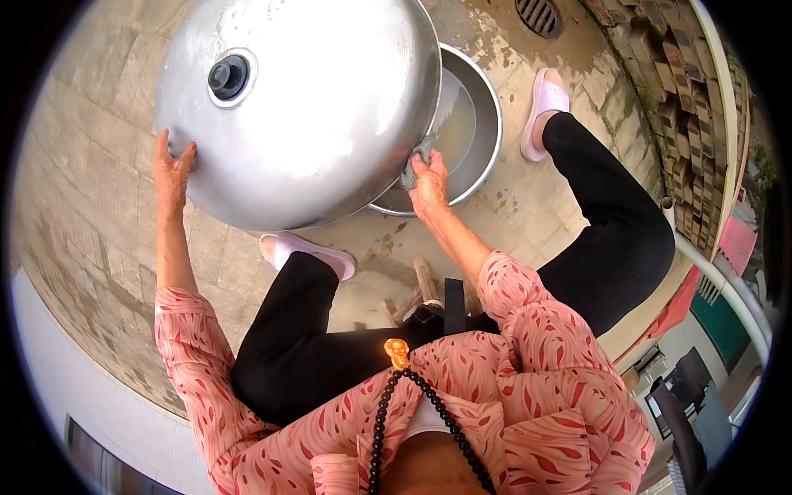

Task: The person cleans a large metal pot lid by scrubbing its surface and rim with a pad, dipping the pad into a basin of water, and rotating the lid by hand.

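A large domed metal pot lid (322, 107) with a black knob (228, 77) fills the upper middle of the head view, tilted above the ground. My left hand (172, 177) grips its left edge, with some of the fingers hidden by the rim. At the right edge of the lid, my right hand (430, 186) pinches a grey rag (419, 158) against the rim. Partly covered by the lid, a round metal basin (493, 124) with cloudy water (455, 111) in it stands on the ground behind my right hand.
My feet in pink slippers (548, 95) stand on either side of the basin on stone paving (99, 165). Wooden legs of a low stool (425, 280) show beneath me. A drain grate (539, 15) and stacked firewood (681, 107) are at upper right.
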{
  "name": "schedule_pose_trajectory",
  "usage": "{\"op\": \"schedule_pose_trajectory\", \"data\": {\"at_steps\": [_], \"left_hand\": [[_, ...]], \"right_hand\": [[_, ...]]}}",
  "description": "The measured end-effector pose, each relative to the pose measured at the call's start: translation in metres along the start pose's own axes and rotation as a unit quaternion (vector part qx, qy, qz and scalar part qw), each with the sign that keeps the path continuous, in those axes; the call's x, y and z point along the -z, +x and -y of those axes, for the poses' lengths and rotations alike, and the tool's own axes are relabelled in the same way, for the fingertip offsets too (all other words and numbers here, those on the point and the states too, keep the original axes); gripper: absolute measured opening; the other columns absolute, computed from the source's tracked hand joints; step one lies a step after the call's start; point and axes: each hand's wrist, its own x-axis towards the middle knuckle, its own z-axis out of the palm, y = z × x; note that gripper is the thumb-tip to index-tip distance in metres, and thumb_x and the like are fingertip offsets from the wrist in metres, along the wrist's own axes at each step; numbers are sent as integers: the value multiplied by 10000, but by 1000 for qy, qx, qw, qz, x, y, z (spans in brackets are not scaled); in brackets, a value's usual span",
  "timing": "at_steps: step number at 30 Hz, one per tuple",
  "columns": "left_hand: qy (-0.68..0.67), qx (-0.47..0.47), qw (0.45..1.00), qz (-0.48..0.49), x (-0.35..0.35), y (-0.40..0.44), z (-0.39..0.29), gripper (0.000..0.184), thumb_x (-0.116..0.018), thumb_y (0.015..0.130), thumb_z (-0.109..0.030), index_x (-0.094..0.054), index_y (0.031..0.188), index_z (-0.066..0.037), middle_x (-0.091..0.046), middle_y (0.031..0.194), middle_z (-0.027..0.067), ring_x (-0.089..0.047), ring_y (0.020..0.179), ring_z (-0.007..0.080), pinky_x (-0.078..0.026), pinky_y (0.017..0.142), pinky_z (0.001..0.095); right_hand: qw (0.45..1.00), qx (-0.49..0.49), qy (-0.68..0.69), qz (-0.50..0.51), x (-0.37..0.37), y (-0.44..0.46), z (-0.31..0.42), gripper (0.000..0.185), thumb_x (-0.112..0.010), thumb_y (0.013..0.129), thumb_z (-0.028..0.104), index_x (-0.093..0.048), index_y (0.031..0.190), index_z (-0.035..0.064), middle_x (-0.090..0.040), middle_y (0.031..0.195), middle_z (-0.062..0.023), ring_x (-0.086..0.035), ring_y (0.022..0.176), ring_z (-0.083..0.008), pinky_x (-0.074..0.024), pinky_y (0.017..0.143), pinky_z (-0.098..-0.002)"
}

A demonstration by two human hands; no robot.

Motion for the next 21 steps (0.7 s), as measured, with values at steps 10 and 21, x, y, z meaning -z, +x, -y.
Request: {"op": "schedule_pose_trajectory", "data": {"at_steps": [10,21], "left_hand": [[354,-156,914,120,-101,-93,-178,1230,-912,574,-341,-165,1509,-57,-147,1447,452,-264,1296,630,-354,1062,546],[392,-98,907,118,-123,-99,-178,1379,-940,491,-368,-77,1524,-65,-108,1415,504,-272,1231,704,-383,1033,558]], "right_hand": [[826,187,-526,-82,42,109,33,411,-689,791,91,-634,1198,71,-621,1172,-198,-585,1067,-379,-449,937,-401],[987,129,92,6,-33,101,101,136,-703,859,82,-665,961,1,-665,866,-47,-574,761,-112,-472,726,-269]]}}
